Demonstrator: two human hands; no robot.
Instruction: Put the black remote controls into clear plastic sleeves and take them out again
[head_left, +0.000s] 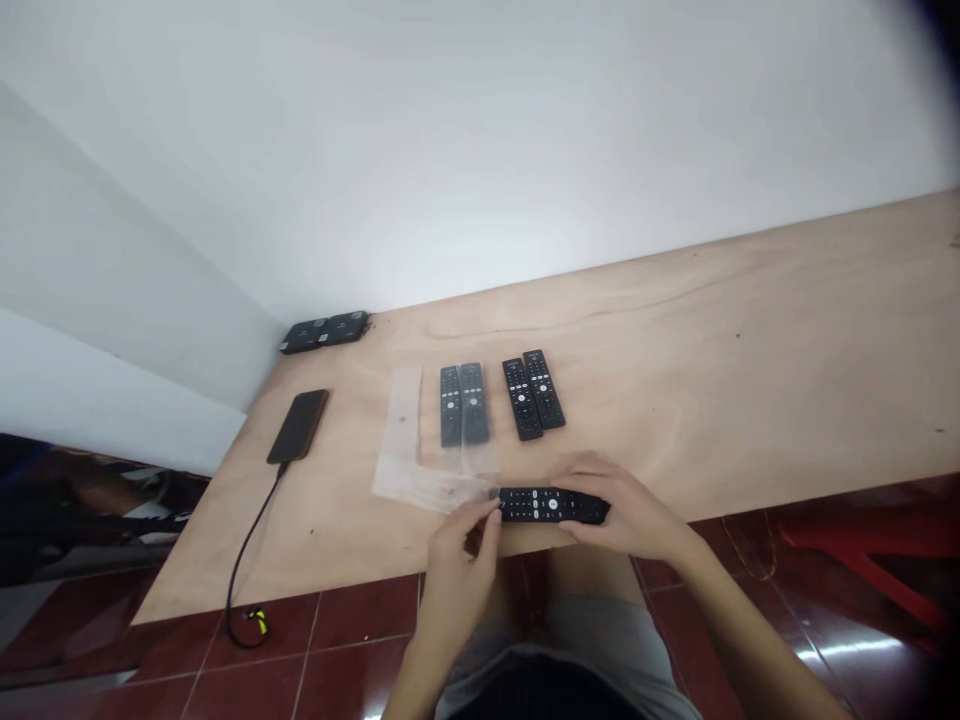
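My right fingers point(600, 478) grip the remote point(541, 505) at 3 o'clock, prob steadying it near the table's point(690, 400) 6 o'clock edge; left fingers point(490, 535) meet its 9, can't tell what's pinched.

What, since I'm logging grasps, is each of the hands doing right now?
Left hand: at one end of the black remote; whether it grips cannot be told.
Right hand: closed on the other end, holding the black remote.
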